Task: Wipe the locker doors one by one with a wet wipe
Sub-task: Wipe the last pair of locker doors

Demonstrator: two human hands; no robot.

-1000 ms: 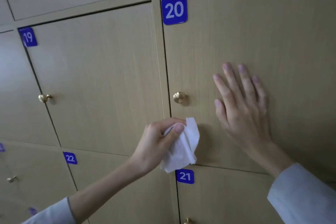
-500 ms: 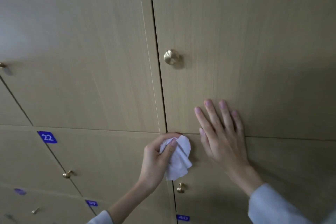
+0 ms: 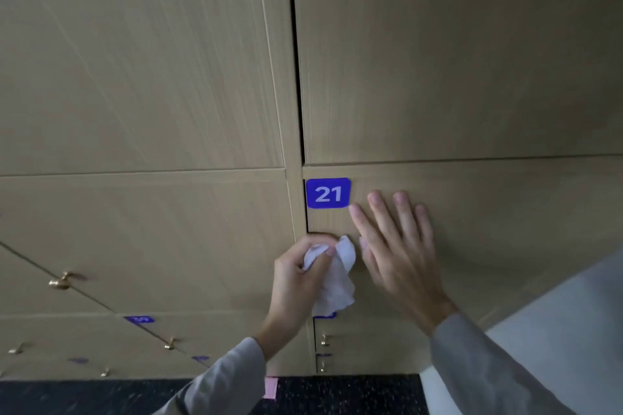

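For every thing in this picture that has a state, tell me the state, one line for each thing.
Left hand: grips the crumpled white wet wipe.
Crumpled white wet wipe: bunched up, held against the locker front.
Right hand: fingers straight, flat on the door numbered 21.
Light wooden locker door with blue label 21: closed.
Wooden locker door above it: closed.
Brass knob at lower left: untouched.

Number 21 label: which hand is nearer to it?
Right. The right hand lies flat on the door, its fingertips right beside the number 21 label, at its lower right corner. The left hand, gripping the wet wipe, is further below it.
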